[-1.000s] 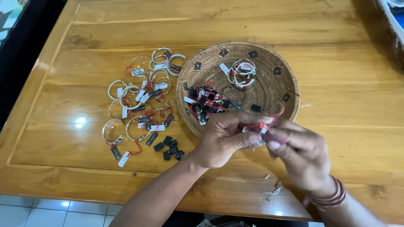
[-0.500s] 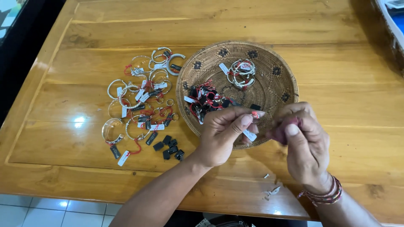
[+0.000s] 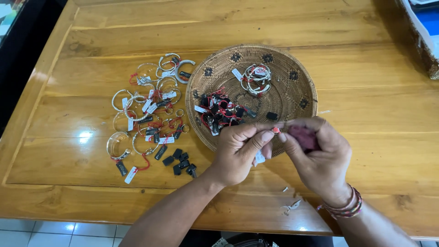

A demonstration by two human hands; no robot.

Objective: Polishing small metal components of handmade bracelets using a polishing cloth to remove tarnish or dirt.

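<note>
Wooden planks, glossy and honey-coloured, make up the table [image 3: 137,32], with pale floor tiles [image 3: 55,233] showing along its near edge. At the far right corner stands a box [image 3: 423,36], cut off by the frame.

On the table's middle lies a round woven tray [image 3: 292,68] with dark flower patterns. Inside it, toward the left, sits a heap of black tags on red strings [image 3: 219,112]; farther back lies a stack of silver bangles [image 3: 256,78], and one lone black tag [image 3: 271,115] lies near the hands.

Left of the tray, silver bracelets [image 3: 146,110] with white and black labels are spread across the wood, and a few loose black tags [image 3: 181,161] lie just below them.

Both hands meet over the tray's near rim. The left hand [image 3: 238,153] pinches a small red piece [image 3: 275,130] between thumb and forefinger, with a white label [image 3: 259,158] hanging below it. The right hand [image 3: 315,153] is curled around a dark pink cloth [image 3: 304,137], its fingertips touching the same red piece. A beaded band [image 3: 345,208] circles the right wrist.

Small white scraps [image 3: 291,206] lie on the table near the front edge, below the hands.
</note>
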